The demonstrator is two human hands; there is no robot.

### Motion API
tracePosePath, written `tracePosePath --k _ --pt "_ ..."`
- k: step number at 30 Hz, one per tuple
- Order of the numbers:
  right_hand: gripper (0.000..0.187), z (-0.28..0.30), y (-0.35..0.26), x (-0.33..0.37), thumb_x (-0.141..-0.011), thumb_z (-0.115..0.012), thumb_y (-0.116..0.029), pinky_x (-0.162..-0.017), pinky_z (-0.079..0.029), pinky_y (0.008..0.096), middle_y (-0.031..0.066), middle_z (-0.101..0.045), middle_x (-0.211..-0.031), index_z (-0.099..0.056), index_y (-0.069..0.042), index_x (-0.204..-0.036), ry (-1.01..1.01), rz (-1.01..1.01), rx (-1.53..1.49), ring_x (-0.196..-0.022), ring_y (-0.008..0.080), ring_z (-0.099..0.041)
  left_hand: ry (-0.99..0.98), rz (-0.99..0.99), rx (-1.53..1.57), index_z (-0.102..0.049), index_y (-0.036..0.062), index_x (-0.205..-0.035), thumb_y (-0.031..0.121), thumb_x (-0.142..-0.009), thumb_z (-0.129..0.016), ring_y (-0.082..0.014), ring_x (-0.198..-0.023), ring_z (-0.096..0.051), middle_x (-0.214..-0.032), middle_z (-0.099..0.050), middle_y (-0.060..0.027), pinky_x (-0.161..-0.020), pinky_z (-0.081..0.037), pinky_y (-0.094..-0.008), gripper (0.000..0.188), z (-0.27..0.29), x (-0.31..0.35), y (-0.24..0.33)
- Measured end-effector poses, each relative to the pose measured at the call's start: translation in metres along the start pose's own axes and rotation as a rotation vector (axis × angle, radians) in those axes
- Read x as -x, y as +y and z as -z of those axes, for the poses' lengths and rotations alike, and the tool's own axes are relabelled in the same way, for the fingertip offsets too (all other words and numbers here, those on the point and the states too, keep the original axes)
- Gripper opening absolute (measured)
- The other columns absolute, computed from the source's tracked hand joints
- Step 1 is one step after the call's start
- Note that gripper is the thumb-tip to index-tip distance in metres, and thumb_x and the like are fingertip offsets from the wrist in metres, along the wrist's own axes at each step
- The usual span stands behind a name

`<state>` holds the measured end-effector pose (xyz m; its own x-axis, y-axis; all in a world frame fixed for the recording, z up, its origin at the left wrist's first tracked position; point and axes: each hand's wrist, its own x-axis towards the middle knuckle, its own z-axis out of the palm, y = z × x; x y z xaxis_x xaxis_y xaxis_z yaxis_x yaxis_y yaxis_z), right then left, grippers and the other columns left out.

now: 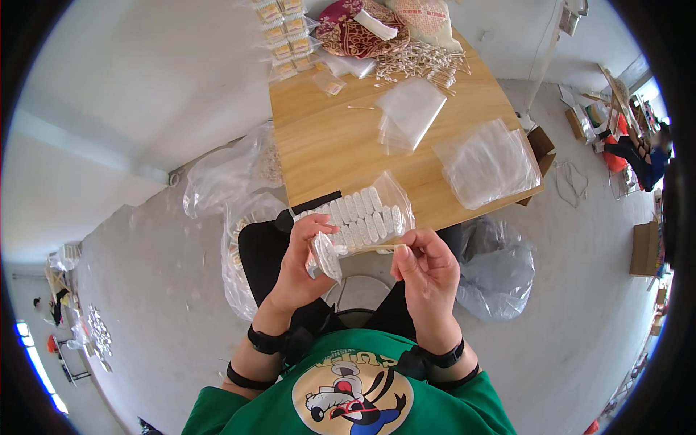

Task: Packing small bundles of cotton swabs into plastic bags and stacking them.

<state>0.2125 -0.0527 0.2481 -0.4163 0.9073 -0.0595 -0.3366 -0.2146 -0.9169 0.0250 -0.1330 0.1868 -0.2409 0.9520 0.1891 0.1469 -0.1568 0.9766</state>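
My left hand (pixel 299 255) is closed round a small clear packet (pixel 327 257) with white swab tips packed at its end. My right hand (pixel 428 270) pinches thumb and forefinger at one end of a thin pale stick (pixel 379 248), which looks like a cotton swab. The stick reaches toward the packet in my left hand. Just beyond both hands, at the table's near edge, lies a larger clear bag (pixel 403 206) with several white swab packets (pixel 360 206) in rows. My left fingers overlap its near left corner.
On the wooden table (pixel 326 138) lie flat clear bags (pixel 489 165), another stack of clear bags (pixel 412 112) and a heap of loose cotton swabs (pixel 424 61). Filled packets (pixel 286 32) stand at the far left. Plastic sacks (pixel 495 272) sit on the floor on both sides.
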Motion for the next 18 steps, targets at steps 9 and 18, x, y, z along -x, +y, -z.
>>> tracePosePath --k 9,18 --pt "0.006 0.000 -0.015 0.013 -0.089 -0.060 0.002 -0.061 -0.045 0.0182 0.0018 -0.053 -0.085 -0.057 0.004 -0.094 -0.064 -0.016 0.129 -0.068 0.0064 -0.053 -0.057 -0.073 -0.126 -0.041 0.0100 -0.126 -0.007 -0.068 -0.066 -0.0212 -0.116 -0.047 -0.131 -0.038 -0.0102 -0.084 -0.046 -0.0307 0.065 -0.001 0.007 0.017" --pt "0.008 0.001 -0.026 0.019 -0.083 -0.065 0.004 -0.059 -0.046 0.0209 0.0061 -0.056 -0.082 -0.060 0.003 -0.090 0.011 0.298 0.546 -0.065 0.0102 -0.055 0.012 -0.156 -0.332 -0.046 0.0089 -0.118 -0.013 -0.059 -0.062 -0.0234 -0.116 -0.045 -0.126 -0.041 -0.0140 -0.085 -0.046 -0.0311 0.065 -0.004 0.008 0.033"
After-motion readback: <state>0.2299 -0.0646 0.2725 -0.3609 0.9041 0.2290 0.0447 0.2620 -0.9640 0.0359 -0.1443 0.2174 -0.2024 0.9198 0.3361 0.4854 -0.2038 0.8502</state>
